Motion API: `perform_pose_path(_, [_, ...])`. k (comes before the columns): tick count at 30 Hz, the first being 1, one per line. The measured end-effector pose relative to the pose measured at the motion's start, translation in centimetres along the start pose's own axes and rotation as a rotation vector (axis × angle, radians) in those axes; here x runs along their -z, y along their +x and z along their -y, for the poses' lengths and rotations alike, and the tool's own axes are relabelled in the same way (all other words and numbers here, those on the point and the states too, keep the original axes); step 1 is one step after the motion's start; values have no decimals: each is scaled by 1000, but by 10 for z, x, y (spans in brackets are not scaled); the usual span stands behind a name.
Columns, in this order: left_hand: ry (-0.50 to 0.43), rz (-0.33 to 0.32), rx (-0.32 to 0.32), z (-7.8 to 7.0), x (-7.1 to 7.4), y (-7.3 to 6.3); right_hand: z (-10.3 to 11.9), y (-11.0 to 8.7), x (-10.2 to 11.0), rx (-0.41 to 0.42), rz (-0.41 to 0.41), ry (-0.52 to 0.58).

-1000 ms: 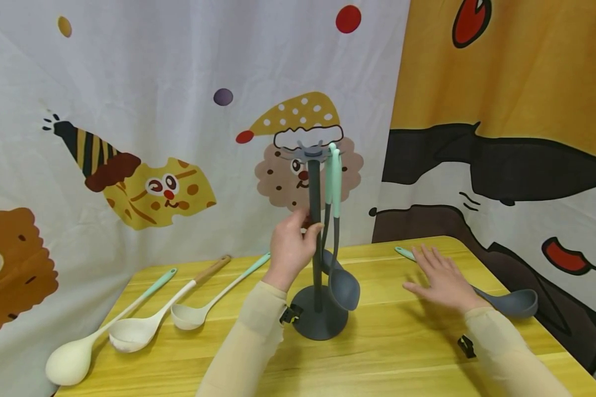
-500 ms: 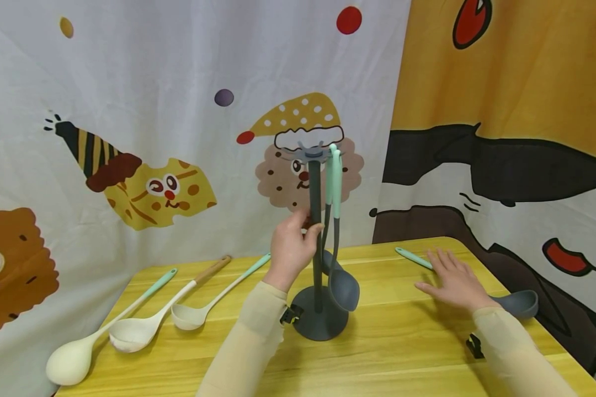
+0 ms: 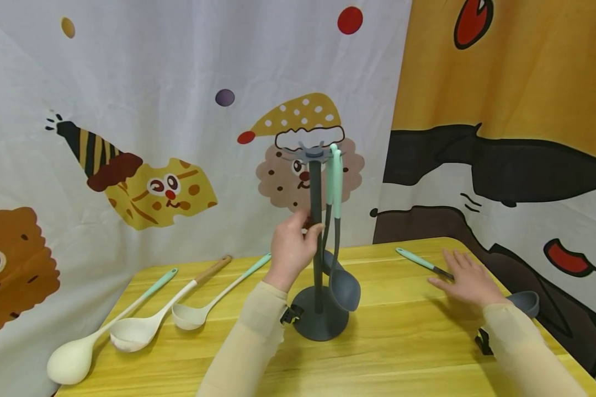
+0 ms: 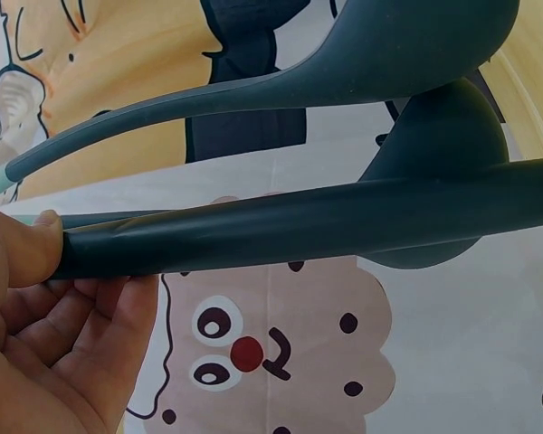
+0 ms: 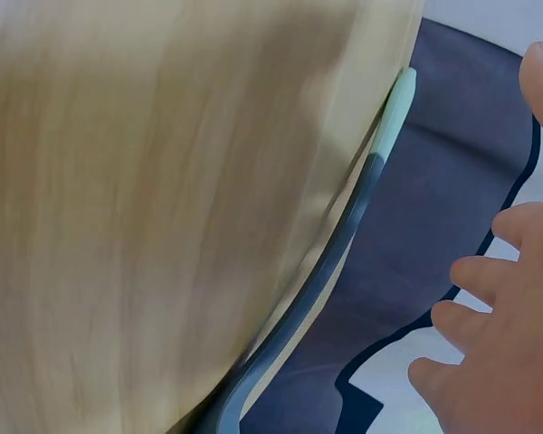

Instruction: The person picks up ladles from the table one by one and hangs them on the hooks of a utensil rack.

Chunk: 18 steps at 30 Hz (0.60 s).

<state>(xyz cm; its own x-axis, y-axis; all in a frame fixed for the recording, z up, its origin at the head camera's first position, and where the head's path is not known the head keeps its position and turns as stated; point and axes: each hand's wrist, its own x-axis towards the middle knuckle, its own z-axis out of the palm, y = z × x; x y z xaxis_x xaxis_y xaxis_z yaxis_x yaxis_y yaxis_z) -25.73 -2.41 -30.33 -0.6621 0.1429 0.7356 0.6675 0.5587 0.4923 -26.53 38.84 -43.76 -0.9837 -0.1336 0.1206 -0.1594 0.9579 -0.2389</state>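
Observation:
My left hand (image 3: pixel 293 251) grips the dark post of an upright utensil stand (image 3: pixel 315 193) by its middle; the left wrist view shows thumb and fingers around the post (image 4: pixel 253 226). Two dark ladles with mint handles hang from the stand's right side, the nearer ladle (image 3: pixel 345 289) partly covering the other. My right hand (image 3: pixel 469 278), fingers extended and holding nothing, hovers over another dark ladle (image 3: pixel 414 257) lying at the table's right. In the head view the hand hides that ladle's middle; the right wrist view shows its long curved handle (image 5: pixel 344 217).
On the left of the wooden table (image 3: pixel 387 353) lie a cream ladle with a mint handle (image 3: pixel 69 361), a white ladle with a wooden handle (image 3: pixel 134 333) and a smaller cream ladle (image 3: pixel 191 316). A cartoon-printed curtain (image 3: pixel 179 66) hangs behind the table.
My right hand has moved to the right above the lying ladle, uncovering more of its mint handle. The left hand stays on the post, and the stand has not moved.

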Motion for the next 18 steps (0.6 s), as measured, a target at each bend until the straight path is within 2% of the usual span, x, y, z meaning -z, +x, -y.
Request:
perform_pose_path(7, [5, -1, 0, 1, -1, 0, -5, -2, 1, -31, 2, 4])
perform_pose_path(18, [6, 1, 2, -1, 1, 0, -18, -2, -5, -53, -45, -6])
